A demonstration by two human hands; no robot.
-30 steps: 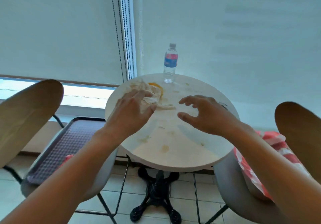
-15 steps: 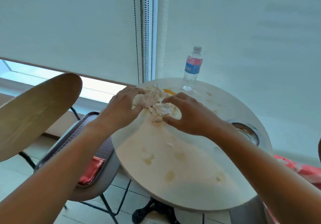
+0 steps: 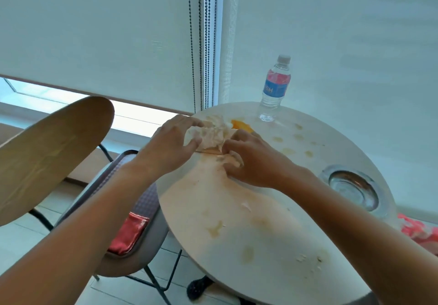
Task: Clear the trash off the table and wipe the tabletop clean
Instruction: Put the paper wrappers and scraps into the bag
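A wad of crumpled white tissue (image 3: pixel 213 133) lies at the far left of the round white table (image 3: pixel 272 269). My left hand (image 3: pixel 170 146) grips its left side. From the right, my right hand (image 3: pixel 256 160) closes its fingers on the wad. An orange peel (image 3: pixel 241 126) lies just behind the wad, partly hidden by it. The tabletop bears yellowish stains (image 3: pixel 215 229) and small crumbs (image 3: pixel 310 261).
A water bottle (image 3: pixel 273 89) stands at the far edge. A glass ashtray (image 3: pixel 353 186) sits at the right edge. A chair (image 3: pixel 132 240) with a red cloth (image 3: pixel 129 232) stands left of the table. Another red cloth (image 3: pixel 417 231) lies at the right. Blind cords (image 3: pixel 201 44) hang behind.
My right hand has moved left onto the tissue and both hands have bunched it into a wad. The view has shifted, bringing the ashtray into sight.
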